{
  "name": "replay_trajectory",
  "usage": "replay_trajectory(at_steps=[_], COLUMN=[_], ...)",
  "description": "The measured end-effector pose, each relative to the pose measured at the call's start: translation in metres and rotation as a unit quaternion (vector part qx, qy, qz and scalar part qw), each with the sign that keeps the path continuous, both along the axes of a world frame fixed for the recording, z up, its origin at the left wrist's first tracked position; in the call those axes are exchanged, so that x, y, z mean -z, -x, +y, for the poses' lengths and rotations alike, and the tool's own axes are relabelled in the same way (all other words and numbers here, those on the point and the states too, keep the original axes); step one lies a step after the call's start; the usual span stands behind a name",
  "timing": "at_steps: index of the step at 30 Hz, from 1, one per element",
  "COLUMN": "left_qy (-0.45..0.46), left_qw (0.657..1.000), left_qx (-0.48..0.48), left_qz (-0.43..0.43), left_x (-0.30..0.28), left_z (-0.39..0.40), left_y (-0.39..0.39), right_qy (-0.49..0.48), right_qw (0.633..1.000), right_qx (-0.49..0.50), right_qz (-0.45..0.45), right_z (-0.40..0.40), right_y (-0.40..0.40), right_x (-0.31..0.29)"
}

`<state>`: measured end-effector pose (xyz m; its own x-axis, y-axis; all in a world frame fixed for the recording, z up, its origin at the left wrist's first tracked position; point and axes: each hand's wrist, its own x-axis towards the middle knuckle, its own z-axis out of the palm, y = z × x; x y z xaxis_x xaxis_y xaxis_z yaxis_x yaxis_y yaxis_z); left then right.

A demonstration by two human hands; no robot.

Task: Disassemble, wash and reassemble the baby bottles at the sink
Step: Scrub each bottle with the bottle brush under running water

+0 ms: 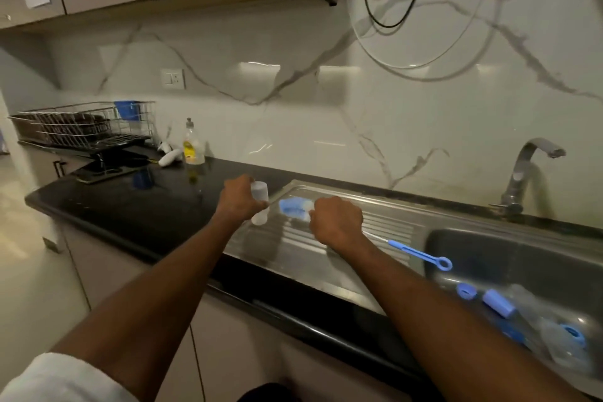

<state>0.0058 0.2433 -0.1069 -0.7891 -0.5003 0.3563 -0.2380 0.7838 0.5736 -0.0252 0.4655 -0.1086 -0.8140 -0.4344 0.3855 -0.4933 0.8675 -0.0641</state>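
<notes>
Your left hand [239, 197] grips a clear bottle body [260, 202] at centre frame, fingers curled round it, the bottle held above the seam where the black counter [130, 206] meets the steel drainboard [326, 258]. Your right hand [337, 222], just right of centre, is closed on the bottle brush [375, 235] near its head: the blue-and-white bristle head [295, 208] projects from the fist toward the bottle and lies just beside it, not inside it. The wire shank and blue ring handle [421, 254] trail behind the hand toward the lower right, over the edge of the sink basin [489, 254].

Head view, state of work: disassembly appears done for the parts shown. Lower right of the frame, inside the basin, lie loose blue parts [497, 303] and clear pieces, blurred; which are collars, caps or teats cannot be told. Whether any has been washed cannot be told either. The tap [528, 173], right of frame, shows no visible stream. The dish soap bottle [193, 147] stands on the counter at upper left of centre, well apart from both hands, beside the wire dish rack [81, 127].

Judgement: you are at the scrubbing stage of one bottle body, brush not yet entered. Remaining, as far as can be seen: scrub this body, wash and rinse the basin parts, then reassemble everything.
</notes>
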Motion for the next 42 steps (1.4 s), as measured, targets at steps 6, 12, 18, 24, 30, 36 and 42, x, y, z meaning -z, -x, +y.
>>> replay_trajectory(at_steps=[6, 12, 18, 24, 30, 36, 42], left_qy=[-0.005, 0.012, 0.028, 0.055, 0.216, 0.276, 0.262], left_qw=[1.000, 1.000, 0.999, 0.995, 0.976, 0.959, 0.946], left_qx=[0.002, 0.005, 0.000, -0.016, -0.025, 0.061, 0.175], left_qz=[0.001, -0.010, -0.037, -0.078, -0.032, 0.031, 0.082], left_x=[0.013, 0.023, 0.017, 0.013, -0.005, -0.024, -0.007], left_z=[-0.008, -0.004, -0.002, -0.003, 0.021, 0.090, 0.196], left_y=[0.001, 0.006, 0.009, 0.011, 0.015, 0.038, 0.072], right_qy=[-0.005, -0.016, -0.009, -0.009, 0.005, 0.015, 0.023], right_qw=[1.000, 1.000, 1.000, 1.000, 1.000, 0.999, 0.995], right_qx=[-0.001, -0.005, -0.006, -0.003, 0.009, 0.037, 0.100], right_qz=[-0.004, 0.000, 0.005, 0.005, 0.006, 0.015, 0.013], right_z=[-0.008, 0.001, 0.013, 0.022, 0.037, 0.088, 0.181], right_y=[0.003, 0.004, 0.007, 0.007, 0.003, 0.003, 0.006], right_x=[0.009, 0.013, 0.016, 0.016, 0.010, -0.002, -0.010])
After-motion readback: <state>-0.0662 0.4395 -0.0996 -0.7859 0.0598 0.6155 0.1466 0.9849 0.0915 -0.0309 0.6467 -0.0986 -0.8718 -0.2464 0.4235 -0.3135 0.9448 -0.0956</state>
